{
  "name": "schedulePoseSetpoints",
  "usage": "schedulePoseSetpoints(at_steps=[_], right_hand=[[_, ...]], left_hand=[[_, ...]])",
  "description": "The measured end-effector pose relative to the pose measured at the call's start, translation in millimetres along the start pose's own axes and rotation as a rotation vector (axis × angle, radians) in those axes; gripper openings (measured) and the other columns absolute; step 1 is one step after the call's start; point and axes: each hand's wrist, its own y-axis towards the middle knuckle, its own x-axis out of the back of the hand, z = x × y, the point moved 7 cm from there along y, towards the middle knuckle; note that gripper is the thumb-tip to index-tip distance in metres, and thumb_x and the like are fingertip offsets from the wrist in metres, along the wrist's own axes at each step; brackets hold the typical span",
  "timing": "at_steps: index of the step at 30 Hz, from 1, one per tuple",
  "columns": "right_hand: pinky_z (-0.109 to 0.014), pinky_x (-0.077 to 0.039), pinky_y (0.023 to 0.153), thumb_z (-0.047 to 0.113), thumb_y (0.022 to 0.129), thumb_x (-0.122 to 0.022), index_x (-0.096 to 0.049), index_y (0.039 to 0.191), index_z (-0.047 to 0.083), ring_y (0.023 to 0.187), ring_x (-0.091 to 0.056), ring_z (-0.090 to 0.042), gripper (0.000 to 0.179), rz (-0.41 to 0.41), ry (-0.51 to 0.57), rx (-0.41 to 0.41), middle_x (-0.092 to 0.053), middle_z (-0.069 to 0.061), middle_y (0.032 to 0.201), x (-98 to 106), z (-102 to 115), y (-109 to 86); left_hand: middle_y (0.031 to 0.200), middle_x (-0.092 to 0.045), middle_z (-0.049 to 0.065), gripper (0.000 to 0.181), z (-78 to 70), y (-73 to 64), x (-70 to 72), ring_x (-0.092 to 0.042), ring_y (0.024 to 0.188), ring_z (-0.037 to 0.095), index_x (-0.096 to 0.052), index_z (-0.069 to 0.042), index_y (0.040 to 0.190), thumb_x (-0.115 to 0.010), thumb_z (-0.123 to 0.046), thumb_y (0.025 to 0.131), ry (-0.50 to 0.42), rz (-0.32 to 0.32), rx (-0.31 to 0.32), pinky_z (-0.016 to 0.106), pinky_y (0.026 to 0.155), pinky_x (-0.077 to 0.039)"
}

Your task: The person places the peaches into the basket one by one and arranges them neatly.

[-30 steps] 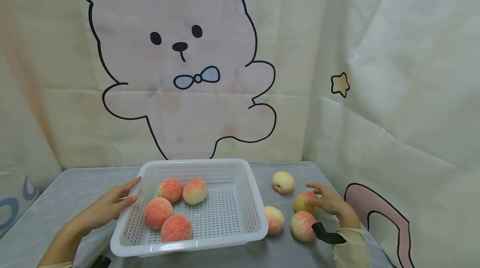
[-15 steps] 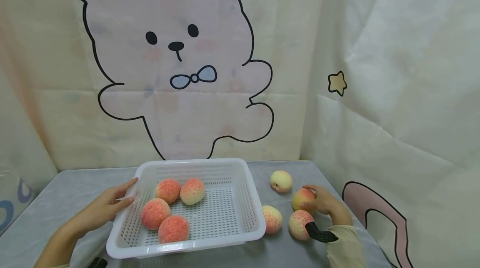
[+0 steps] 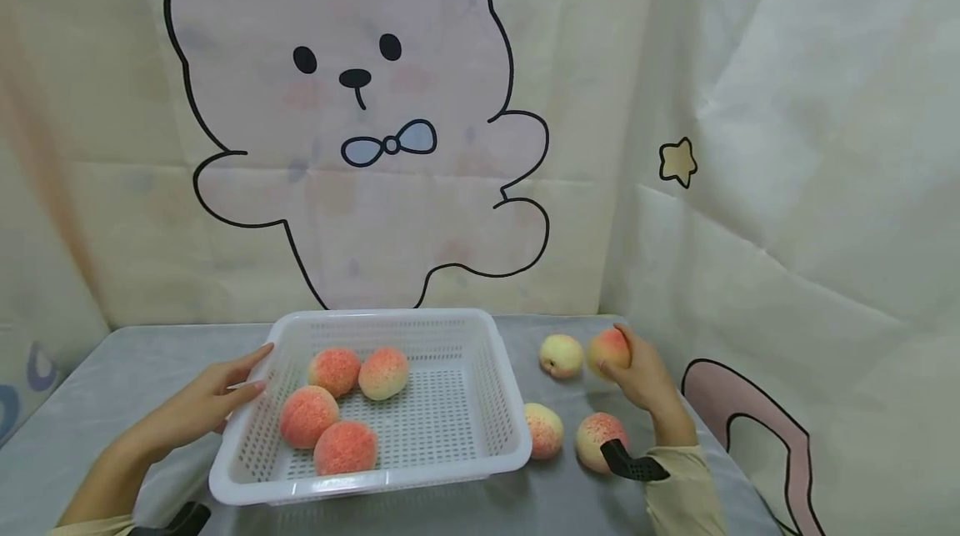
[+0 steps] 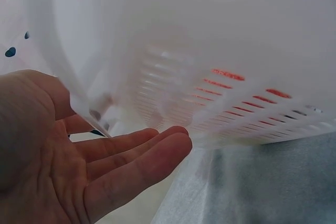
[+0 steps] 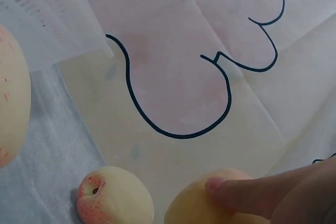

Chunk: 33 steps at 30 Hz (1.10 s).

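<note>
On grey cloth (image 3: 157, 361) | printed backdrop (image 3: 450, 211) | left hand (image 3: 197, 403) spread against basket (image 3: 442, 473) | right hand (image 3: 645, 373) pinching peach (image 3: 609, 348)

A cartoon-printed cream curtain (image 3: 577, 102) hangs behind a grey-covered table (image 3: 165, 357).

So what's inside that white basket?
The white basket holds four peach-like fruits, grouped toward the person's left, with bare mesh floor showing beside them. The floor directly under the fruits is covered, so I can't see what's there.
</note>
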Motion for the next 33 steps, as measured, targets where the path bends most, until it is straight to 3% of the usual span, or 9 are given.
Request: schedulePoseSetpoints(at_steps=[3,6,13,16,18,21,24,29,33], right_hand=[[-0.064,-0.044,0.101,0.011,0.091,-0.074,-0.040,0.149,-0.005,0.125,-0.052,-0.054,0.069,-0.042,0.058,0.039,-0.051,-0.036,0.142,6,15,-1.4],[-0.057,-0.050,0.095,0.015,0.089,-0.077,-0.043,0.150,0.002,0.122,-0.055,-0.047,0.071,-0.018,0.130,0.115,-0.051,-0.030,0.144,9,39,-1.7],[-0.029,-0.058,0.075,0.016,0.087,-0.080,-0.047,0.149,0.010,0.100,-0.067,-0.026,0.071,0.199,0.414,0.258,-0.056,-0.024,0.140,2,101,0.6],[-0.025,-0.056,0.064,0.013,0.087,-0.080,-0.047,0.148,0.010,0.095,-0.067,-0.024,0.069,0.298,0.524,0.289,-0.052,-0.025,0.143,-8,123,0.6],[-0.024,-0.056,0.065,0.013,0.088,-0.079,-0.046,0.148,0.008,0.095,-0.067,-0.025,0.069,0.336,0.562,0.317,-0.052,-0.025,0.144,-14,137,-0.7],[-0.025,-0.057,0.071,0.015,0.089,-0.077,-0.046,0.149,0.009,0.100,-0.068,-0.026,0.068,0.360,0.607,0.326,-0.053,-0.022,0.143,-28,156,-4.2],[-0.027,-0.059,0.085,0.021,0.090,-0.077,-0.045,0.150,0.010,0.107,-0.066,-0.025,0.069,0.388,0.634,0.318,-0.051,-0.021,0.145,-50,174,-12.7],[-0.027,-0.060,0.081,0.019,0.090,-0.078,-0.046,0.150,0.009,0.106,-0.065,-0.023,0.068,0.451,0.685,0.275,-0.050,-0.022,0.147,-93,196,-28.8],[-0.024,-0.059,0.077,0.015,0.088,-0.078,-0.049,0.148,0.010,0.103,-0.063,-0.021,0.066,0.443,0.675,0.251,-0.051,-0.019,0.146,-116,204,-31.5]], left_hand=[[0.155,-0.025,0.043,0.076,-1.3,0.7,-0.2,-0.063,0.117,0.041,-0.008,0.000,0.160,-0.052,-0.028,0.105,-0.006,0.006,0.005,0.043,0.070,-0.063],[0.153,-0.029,0.043,0.076,-2.1,1.8,-2.2,-0.066,0.112,0.036,-0.010,0.000,0.161,-0.053,-0.026,0.105,-0.020,0.004,-0.011,0.041,0.069,-0.063],[0.154,-0.027,0.044,0.076,1.0,2.4,-2.1,-0.066,0.109,0.033,-0.009,0.001,0.160,-0.053,-0.026,0.105,-0.031,-0.004,-0.010,0.041,0.066,-0.063],[0.154,-0.027,0.043,0.076,2.8,0.3,-0.8,-0.065,0.112,0.034,-0.009,0.001,0.160,-0.053,-0.027,0.105,-0.036,-0.002,-0.010,0.042,0.067,-0.063],[0.154,-0.029,0.043,0.076,1.6,-0.3,-0.7,-0.066,0.110,0.032,-0.010,0.000,0.161,-0.054,-0.027,0.105,-0.037,-0.004,-0.017,0.041,0.067,-0.063],[0.152,-0.031,0.044,0.076,-0.5,0.3,-1.2,-0.067,0.106,0.031,-0.011,0.001,0.160,-0.054,-0.027,0.105,-0.038,-0.010,-0.036,0.041,0.065,-0.063],[0.153,-0.030,0.043,0.077,1.5,-1.7,-3.1,-0.068,0.107,0.031,-0.011,0.000,0.161,-0.056,-0.027,0.104,-0.057,-0.013,-0.010,0.041,0.065,-0.063],[0.152,-0.032,0.044,0.078,3.4,-4.0,-4.7,-0.067,0.106,0.031,-0.012,0.000,0.161,-0.057,-0.026,0.103,-0.067,-0.016,0.000,0.041,0.065,-0.063],[0.150,-0.033,0.044,0.077,1.4,-2.2,-1.9,-0.068,0.104,0.029,-0.012,0.001,0.160,-0.057,-0.025,0.103,-0.068,-0.031,-0.019,0.040,0.064,-0.063]])
